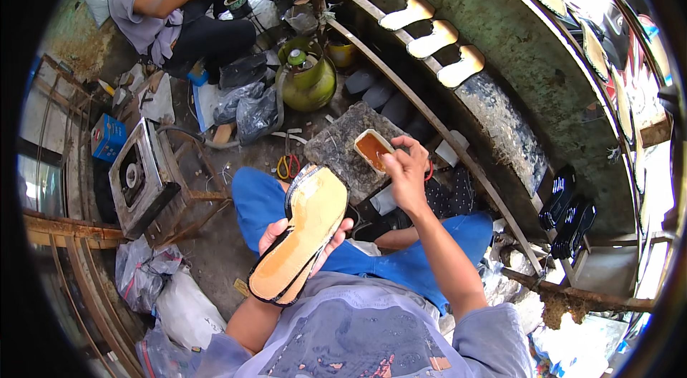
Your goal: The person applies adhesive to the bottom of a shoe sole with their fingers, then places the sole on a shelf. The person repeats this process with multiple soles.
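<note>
My left hand [336,235] is closed around a pair of stacked shoe soles [315,199], tan on the upper face with dark edging, held above my lap. The upper sole has a shiny, wet-looking patch toward its wide end. My right hand [408,167] is closed at the right edge of a small pale rectangular container [360,140] with amber-brown liquid [373,150] in it. Whether those fingers grip the container's rim or a small tool dipped in it, I cannot make out. Below the container lies a rough stone slab [333,138].
Three pale soles [434,39] lie on a wooden rack rail to the right; black straps [569,217] hang lower. A green gas cylinder [308,81] stands ahead, a stove [136,174] left. Scissors [288,165] lie near my knee. Another person [154,17] sits far left.
</note>
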`<state>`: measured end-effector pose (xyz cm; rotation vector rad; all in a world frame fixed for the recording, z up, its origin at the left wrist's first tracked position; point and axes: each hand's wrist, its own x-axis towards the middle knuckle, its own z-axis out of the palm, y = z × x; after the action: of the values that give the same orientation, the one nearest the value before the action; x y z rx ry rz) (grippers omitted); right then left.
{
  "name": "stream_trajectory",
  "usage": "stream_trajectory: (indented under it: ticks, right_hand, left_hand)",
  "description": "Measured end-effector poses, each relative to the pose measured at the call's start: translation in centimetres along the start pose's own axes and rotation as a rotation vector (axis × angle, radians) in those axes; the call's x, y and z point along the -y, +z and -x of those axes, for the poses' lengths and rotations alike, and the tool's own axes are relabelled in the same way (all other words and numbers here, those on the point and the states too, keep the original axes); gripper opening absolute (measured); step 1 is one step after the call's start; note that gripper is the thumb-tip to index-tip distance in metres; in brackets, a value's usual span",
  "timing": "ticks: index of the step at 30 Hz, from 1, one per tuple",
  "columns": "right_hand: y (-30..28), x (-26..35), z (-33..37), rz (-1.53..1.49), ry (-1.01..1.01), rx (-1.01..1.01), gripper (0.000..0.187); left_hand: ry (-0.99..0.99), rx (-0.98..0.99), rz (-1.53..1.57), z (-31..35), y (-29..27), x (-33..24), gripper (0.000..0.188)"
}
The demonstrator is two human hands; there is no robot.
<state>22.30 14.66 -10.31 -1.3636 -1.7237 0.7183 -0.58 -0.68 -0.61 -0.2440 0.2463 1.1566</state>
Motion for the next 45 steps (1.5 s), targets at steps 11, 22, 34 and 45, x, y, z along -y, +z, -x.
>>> stream_trajectory:
  ticks: [11,22,34,45]
  right_hand:
    - [-4.9,9.6,6.5,0.008,-0.489,0.258,0.038]
    - [-4.4,8.0,5.7,0.002,-0.363,0.153,0.037]
    - [-2.1,11.3,10.7,0.059,-0.755,0.137,0.037]
    - [-3.8,8.5,6.2,0.281,-0.536,0.053,0.043]
  left_hand:
    - [0.107,-0.011,-0.207,-0.5,2.9,2.1,0.079]
    - [0.178,-0.110,-0.209,-0.6,3.7,2.8,0.083]
    - [0.040,-0.037,-0.060,0.0,1.2,1.2,0.075]
    - [0.077,-0.015,-0.192,-0.6,1.7,1.7,0.077]
